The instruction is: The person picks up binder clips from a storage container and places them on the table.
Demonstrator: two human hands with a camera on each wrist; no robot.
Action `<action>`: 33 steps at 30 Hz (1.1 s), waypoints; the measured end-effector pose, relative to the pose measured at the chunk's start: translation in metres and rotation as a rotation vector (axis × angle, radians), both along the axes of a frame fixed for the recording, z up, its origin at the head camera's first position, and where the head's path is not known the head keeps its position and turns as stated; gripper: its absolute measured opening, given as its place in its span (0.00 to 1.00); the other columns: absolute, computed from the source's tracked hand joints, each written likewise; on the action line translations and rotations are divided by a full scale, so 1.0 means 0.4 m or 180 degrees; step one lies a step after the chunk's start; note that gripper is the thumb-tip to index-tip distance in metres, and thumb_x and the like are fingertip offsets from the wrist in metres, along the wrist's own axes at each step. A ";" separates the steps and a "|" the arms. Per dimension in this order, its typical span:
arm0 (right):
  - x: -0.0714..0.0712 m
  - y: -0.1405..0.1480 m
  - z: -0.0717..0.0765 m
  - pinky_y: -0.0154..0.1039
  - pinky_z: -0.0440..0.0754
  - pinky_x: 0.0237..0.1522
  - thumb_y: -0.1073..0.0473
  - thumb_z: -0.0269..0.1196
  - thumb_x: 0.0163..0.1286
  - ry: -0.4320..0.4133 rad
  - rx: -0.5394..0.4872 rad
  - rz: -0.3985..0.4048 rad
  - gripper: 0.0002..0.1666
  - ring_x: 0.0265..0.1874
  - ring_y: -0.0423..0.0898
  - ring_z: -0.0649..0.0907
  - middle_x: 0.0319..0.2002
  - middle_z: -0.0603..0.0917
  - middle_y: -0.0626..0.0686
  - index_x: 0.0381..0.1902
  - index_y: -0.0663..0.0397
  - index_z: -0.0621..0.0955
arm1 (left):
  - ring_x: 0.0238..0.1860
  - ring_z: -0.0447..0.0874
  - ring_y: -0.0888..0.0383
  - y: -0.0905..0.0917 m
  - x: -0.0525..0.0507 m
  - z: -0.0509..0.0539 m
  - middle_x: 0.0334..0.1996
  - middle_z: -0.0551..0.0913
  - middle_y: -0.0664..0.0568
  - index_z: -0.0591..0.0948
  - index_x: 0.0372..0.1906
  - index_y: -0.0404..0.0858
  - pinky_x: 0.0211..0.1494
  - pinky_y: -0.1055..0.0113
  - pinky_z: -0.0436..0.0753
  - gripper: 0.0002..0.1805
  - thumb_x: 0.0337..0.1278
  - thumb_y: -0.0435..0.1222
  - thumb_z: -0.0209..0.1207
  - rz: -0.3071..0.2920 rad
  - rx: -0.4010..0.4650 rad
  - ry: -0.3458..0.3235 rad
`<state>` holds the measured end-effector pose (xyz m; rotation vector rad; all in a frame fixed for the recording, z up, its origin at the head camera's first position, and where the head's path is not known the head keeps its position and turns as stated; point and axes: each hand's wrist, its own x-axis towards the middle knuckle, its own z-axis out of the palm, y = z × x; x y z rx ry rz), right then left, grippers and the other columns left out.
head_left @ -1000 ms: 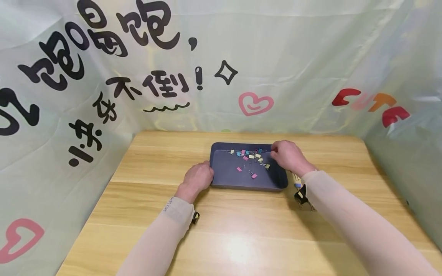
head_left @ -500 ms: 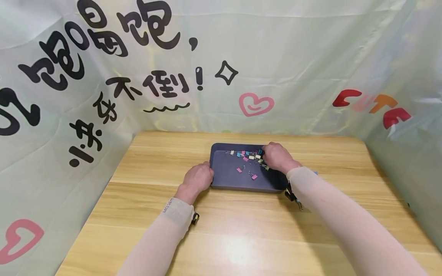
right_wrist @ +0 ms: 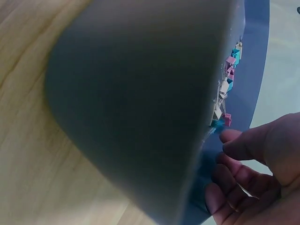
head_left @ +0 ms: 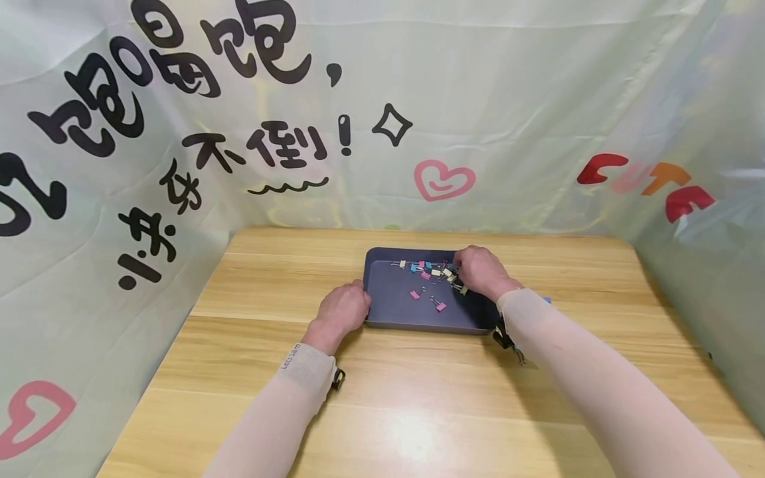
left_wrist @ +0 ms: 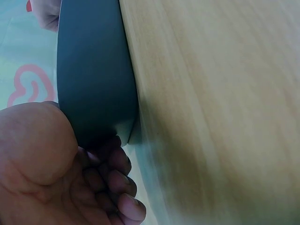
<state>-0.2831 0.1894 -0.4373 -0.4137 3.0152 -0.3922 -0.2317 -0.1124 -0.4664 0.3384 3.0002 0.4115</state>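
My left hand holds the left side of a dark blue-grey tray. In the left wrist view, its fingers curl against the tray's end wall. Inside the tray lie small binder clips in pink, cream and blue, most bunched toward the back. My right hand reaches over the tray's right part, fingers loosely bent. In the right wrist view, a teal clip sits just beside the thumb tip; nothing shows between thumb and forefinger. Whether they touch that clip is unclear. Two pink clips, a nearer one and another, lie apart from the bunch.
Wooden table surrounds the tray. Right of it, a blue bit and metal clip handles show past the right sleeve, which hides more. Printed cloth walls stand behind and at both sides.
My right hand has moved left from the tray's right rim to the clip bunch, then stayed there. The nearby blue clip is now hidden in the head view. My left hand keeps its place.
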 end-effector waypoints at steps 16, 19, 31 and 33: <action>-0.024 -0.026 -0.018 0.52 0.84 0.36 0.56 0.63 0.74 -0.0159 0.0172 -0.0555 0.14 0.29 0.51 0.82 0.32 0.86 0.55 0.26 0.53 0.84 | 0.32 0.81 0.51 -0.001 0.002 0.000 0.30 0.82 0.45 0.79 0.45 0.32 0.43 0.55 0.87 0.12 0.80 0.37 0.49 -0.0017 0.0005 0.0035; -0.024 -0.030 -0.021 0.53 0.85 0.38 0.55 0.64 0.74 -0.0166 0.0188 -0.0555 0.14 0.32 0.52 0.84 0.35 0.87 0.56 0.27 0.53 0.84 | 0.31 0.80 0.51 -0.001 0.002 -0.001 0.30 0.81 0.46 0.79 0.44 0.32 0.42 0.55 0.86 0.12 0.79 0.37 0.50 -0.0022 -0.0006 0.0045; -0.021 -0.046 -0.030 0.57 0.87 0.43 0.53 0.63 0.74 -0.0165 0.0298 -0.0611 0.13 0.38 0.54 0.87 0.43 0.89 0.60 0.37 0.57 0.86 | 0.29 0.79 0.52 -0.002 0.003 -0.001 0.28 0.79 0.47 0.79 0.42 0.33 0.40 0.56 0.86 0.10 0.77 0.36 0.52 -0.0095 -0.0068 0.0113; -0.021 -0.046 -0.031 0.57 0.87 0.42 0.53 0.63 0.74 -0.0171 0.0254 -0.0646 0.13 0.37 0.54 0.87 0.41 0.89 0.60 0.35 0.57 0.85 | 0.30 0.79 0.52 -0.002 0.003 -0.001 0.28 0.80 0.47 0.79 0.43 0.33 0.40 0.56 0.86 0.10 0.78 0.36 0.52 -0.0087 -0.0058 0.0097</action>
